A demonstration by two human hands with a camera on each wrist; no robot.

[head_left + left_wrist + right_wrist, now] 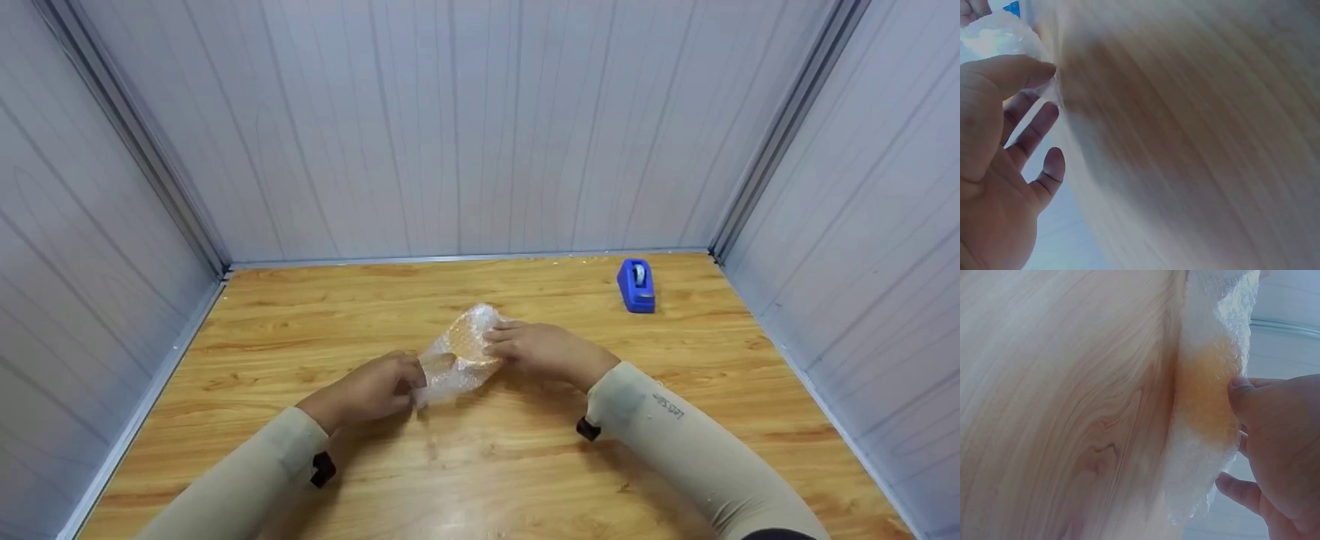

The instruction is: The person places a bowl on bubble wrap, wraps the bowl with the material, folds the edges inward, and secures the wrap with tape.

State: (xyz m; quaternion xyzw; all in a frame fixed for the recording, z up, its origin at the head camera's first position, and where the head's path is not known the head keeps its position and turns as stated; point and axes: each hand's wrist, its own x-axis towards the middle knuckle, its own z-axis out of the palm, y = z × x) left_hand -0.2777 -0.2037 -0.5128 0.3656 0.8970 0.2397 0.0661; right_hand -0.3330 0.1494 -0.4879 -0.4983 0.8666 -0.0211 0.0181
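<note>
A piece of bubble wrap (448,381) lies slantwise on the wooden table, rolled round something orange. In the right wrist view that orange thing (1207,396) shows blurred through the clear bubbles, so its kind stays hidden. My left hand (379,386) pinches the near left end of the wrap between thumb and fingers; the left wrist view shows the little finger standing free. At the far right side, my right hand (541,350) holds the wrapped bundle, thumb (1239,396) on the near face and fingers partly hidden behind it.
A blue tape dispenser (637,289) with a roll of tape stands at the back right of the table (300,322). Pale panel walls (465,135) close off the back and both sides. Both forearms wear light sleeves with a small black device at each wrist.
</note>
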